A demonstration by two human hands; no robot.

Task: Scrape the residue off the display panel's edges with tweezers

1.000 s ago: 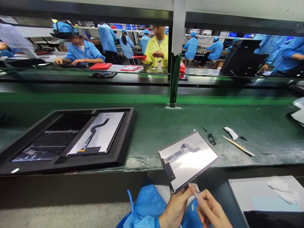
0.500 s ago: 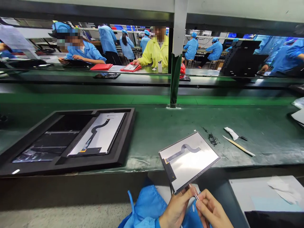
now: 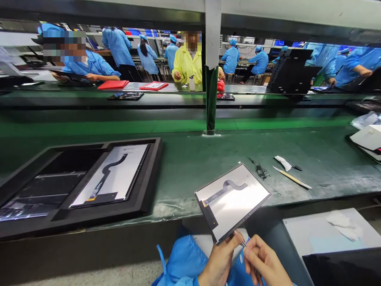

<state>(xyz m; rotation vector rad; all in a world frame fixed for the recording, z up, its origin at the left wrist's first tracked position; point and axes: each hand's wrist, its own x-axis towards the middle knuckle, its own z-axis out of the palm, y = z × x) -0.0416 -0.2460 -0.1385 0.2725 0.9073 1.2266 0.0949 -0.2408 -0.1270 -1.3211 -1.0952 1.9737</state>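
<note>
An LCD display panel (image 3: pixel 235 198), silvery white on its back with a dark curved ribbon cable (image 3: pixel 228 184), is tilted over the front edge of the bench. My left hand (image 3: pixel 218 258) grips its near edge, thumb uppermost. My right hand (image 3: pixel 262 258) is closed just to the right, pinching a thin shiny metal tool (image 3: pixel 243 243) whose other end reaches the left thumb and the panel's edge. Most of that tool is hidden by fingers, so its kind cannot be told. Beyond the panel lie black shreds (image 3: pixel 260 171), a cream-handled blade (image 3: pixel 291 177) and a white-wrapped tool (image 3: pixel 284 163).
A black foam tray (image 3: pixel 149 178) at left holds another display panel (image 3: pixel 116 171) and dark glossy sheets. A green post (image 3: pixel 211 103) rises behind the bench (image 3: pixel 178 171). At lower right, a white surface (image 3: pixel 300 226) carries crumpled tissue (image 3: pixel 345 225). Co-workers sit across the line.
The whole view has shifted slightly, so bench items appear further left. Both hands keep their hold, with the panel at nearly the same tilt. Across the line, the yellow-clad person's hand has left the red folder.
</note>
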